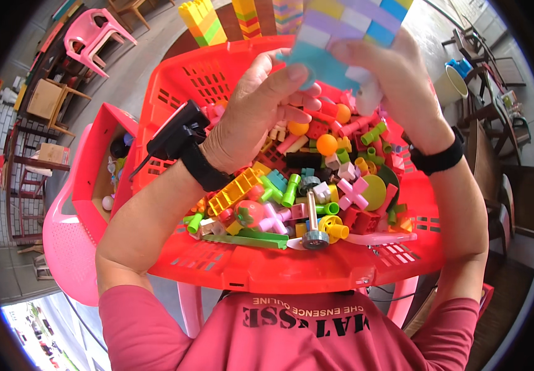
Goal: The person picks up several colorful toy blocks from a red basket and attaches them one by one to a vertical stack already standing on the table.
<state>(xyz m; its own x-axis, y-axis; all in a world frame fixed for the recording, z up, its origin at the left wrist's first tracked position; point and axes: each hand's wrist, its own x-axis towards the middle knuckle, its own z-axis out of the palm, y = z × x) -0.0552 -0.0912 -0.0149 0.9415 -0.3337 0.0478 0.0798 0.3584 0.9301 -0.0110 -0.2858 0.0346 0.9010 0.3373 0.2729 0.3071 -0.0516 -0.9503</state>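
Observation:
A building-block stack (344, 31) in white, lilac, yellow and blue is held up over the far side of the red basket (230, 279). My right hand (397, 77) is closed round its right side, thumb across the front. A pale blue piece (322, 65) forms the lower end. My left hand (254, 102) has its thumb on that piece's left corner, with the index finger partly behind it and the other fingers loosely spread below. By my right fingers is a white piece (371, 98), blurred. Loose toys fill the basket below, including an orange ball (327, 144) and a yellow slotted piece (235, 191).
Behind the basket, block towers (203, 23) stand on a dark round table (177, 44). A red box (91, 179) with small toys rests on a pink chair (69, 247) at left. Wooden chairs (57, 102) line the left; dark wooden furniture (486, 154) stands at right.

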